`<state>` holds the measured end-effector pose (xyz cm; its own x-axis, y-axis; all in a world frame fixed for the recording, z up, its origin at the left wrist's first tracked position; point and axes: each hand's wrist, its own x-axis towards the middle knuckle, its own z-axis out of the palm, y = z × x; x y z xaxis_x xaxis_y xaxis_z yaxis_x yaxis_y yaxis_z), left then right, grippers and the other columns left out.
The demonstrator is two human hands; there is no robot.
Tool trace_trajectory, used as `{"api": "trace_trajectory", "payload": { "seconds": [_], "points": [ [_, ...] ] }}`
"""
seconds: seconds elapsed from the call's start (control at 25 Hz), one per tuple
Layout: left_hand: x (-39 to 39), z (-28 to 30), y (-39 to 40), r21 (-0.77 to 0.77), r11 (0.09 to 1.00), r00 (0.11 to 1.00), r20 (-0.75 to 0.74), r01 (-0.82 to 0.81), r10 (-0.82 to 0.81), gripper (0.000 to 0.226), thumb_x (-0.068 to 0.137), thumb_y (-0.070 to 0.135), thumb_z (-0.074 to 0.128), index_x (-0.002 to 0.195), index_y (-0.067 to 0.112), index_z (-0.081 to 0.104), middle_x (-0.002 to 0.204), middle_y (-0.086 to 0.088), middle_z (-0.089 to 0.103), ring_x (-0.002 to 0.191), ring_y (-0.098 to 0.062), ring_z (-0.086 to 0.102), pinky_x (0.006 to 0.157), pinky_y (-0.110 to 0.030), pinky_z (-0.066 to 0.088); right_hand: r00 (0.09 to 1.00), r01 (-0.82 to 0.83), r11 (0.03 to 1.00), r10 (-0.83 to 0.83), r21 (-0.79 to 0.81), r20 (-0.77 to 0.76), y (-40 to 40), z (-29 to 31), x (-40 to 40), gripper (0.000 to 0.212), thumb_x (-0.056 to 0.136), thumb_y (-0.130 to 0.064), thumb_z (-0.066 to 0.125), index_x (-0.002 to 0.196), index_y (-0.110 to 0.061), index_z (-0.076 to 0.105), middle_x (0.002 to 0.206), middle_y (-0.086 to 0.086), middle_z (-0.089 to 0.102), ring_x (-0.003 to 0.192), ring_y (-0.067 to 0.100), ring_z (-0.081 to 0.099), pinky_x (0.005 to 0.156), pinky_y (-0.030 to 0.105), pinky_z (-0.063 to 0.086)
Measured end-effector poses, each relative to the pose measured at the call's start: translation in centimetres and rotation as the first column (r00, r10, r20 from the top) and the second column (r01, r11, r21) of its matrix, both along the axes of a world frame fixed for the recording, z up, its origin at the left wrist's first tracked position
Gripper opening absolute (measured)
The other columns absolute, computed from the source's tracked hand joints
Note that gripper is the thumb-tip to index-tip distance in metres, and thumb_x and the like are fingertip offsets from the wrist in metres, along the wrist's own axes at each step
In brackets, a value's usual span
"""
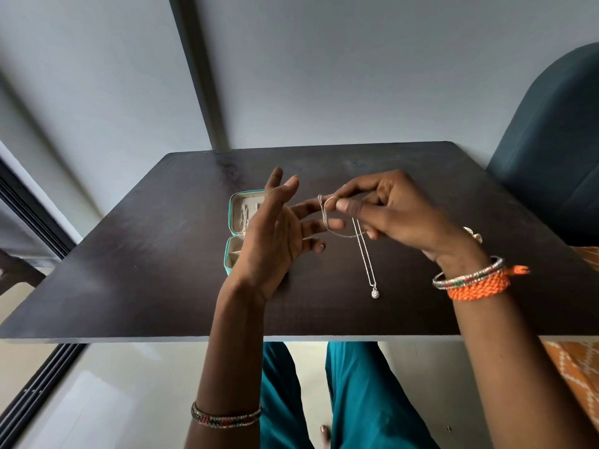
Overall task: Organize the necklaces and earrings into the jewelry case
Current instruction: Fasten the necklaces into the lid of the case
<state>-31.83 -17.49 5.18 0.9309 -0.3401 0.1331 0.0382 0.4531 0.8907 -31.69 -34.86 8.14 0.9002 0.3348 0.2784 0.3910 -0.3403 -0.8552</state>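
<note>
A dark wooden table (162,280) is seen from above, set against a pale grey wall (324,76), with the rounded back of a dark teal chair (551,140) at its far right corner. Teal trousers (356,400) are visible below the table's near edge.

Two bare hands are raised over the tabletop. The left hand (275,234) is held palm up with its fingers spread and relaxed; a thin silver necklace (363,251) is looped around its outstretched fingers. The right hand (395,209) is closed in a pinch, the chain being gripped between thumb and forefinger just beside the left fingertips. From that pinch a doubled length of chain is let down to the table, where a small round pendant (375,292) is seen at its lower end; whether the pendant rests on the wood or hangs just above it cannot be told.

A small teal jewelry case (231,234) lies open on the table behind the left hand, partly hidden by it. Chains are seen inside its upper, cream-lined half.

An orange braided band (476,285) and a beaded bangle (466,275) are worn on the right wrist, and a similar bangle on the left forearm (227,416).
</note>
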Motion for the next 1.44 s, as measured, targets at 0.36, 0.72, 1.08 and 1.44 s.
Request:
{"api": "trace_trajectory", "payload": {
  "seconds": [0.36,0.72,1.08,1.44],
  "points": [
    [-0.1,-0.6,-0.1,0.017,0.999,0.999,0.011,0.036,-0.036,0.070,0.080,0.038,0.047,0.146,0.032,0.021,0.084,-0.013,0.062,0.057,-0.020,0.056,0.047,-0.024,0.034,0.958,0.288,0.924,-0.274,0.253,-0.089,0.6,-2.7,1.6,0.016,0.084,-0.019,0.069,0.085,-0.003,0.069,0.045,-0.012,0.054,0.040,-0.001,0.042,0.041,0.008,0.031],
    [0.1,-1.1,1.4,-0.382,0.923,0.997,-0.068,-0.045,0.020,0.061,0.085,0.044,0.042,0.141,0.034,0.020,0.132,-0.022,0.055,0.117,-0.028,0.058,0.055,-0.027,0.052,0.973,-0.068,0.991,0.091,0.116,-0.212,0.5,-2.8,-0.8,0.007,0.086,-0.017,0.064,0.088,-0.010,0.065,0.066,0.008,0.061,0.047,0.012,0.042,0.041,0.018,0.034],
    [0.1,-1.7,0.8,-0.016,1.000,1.000,-0.028,0.006,-0.007,0.091,0.082,0.058,0.047,0.148,0.036,-0.011,0.120,-0.030,0.059,0.094,-0.024,0.065,0.035,-0.021,0.043,1.000,0.009,0.999,-0.009,0.038,-0.010,0.3,-0.2,0.6,0.012,0.089,-0.008,0.062,0.093,0.001,0.068,0.060,-0.004,0.065,0.040,0.000,0.050,0.038,0.011,0.033],
    [-0.7,-1.5,-0.3,-0.047,0.998,0.999,-0.023,0.039,-0.040,0.087,0.083,0.051,0.049,0.145,0.048,-0.012,0.114,-0.031,0.056,0.066,-0.016,0.052,0.032,-0.009,0.027,0.969,0.172,0.975,-0.142,0.139,-0.203,1.0,-2.6,1.6,0.014,0.090,-0.025,0.063,0.086,-0.014,0.071,0.063,-0.002,0.064,0.047,0.005,0.051,0.038,0.018,0.035]
  ]
}}
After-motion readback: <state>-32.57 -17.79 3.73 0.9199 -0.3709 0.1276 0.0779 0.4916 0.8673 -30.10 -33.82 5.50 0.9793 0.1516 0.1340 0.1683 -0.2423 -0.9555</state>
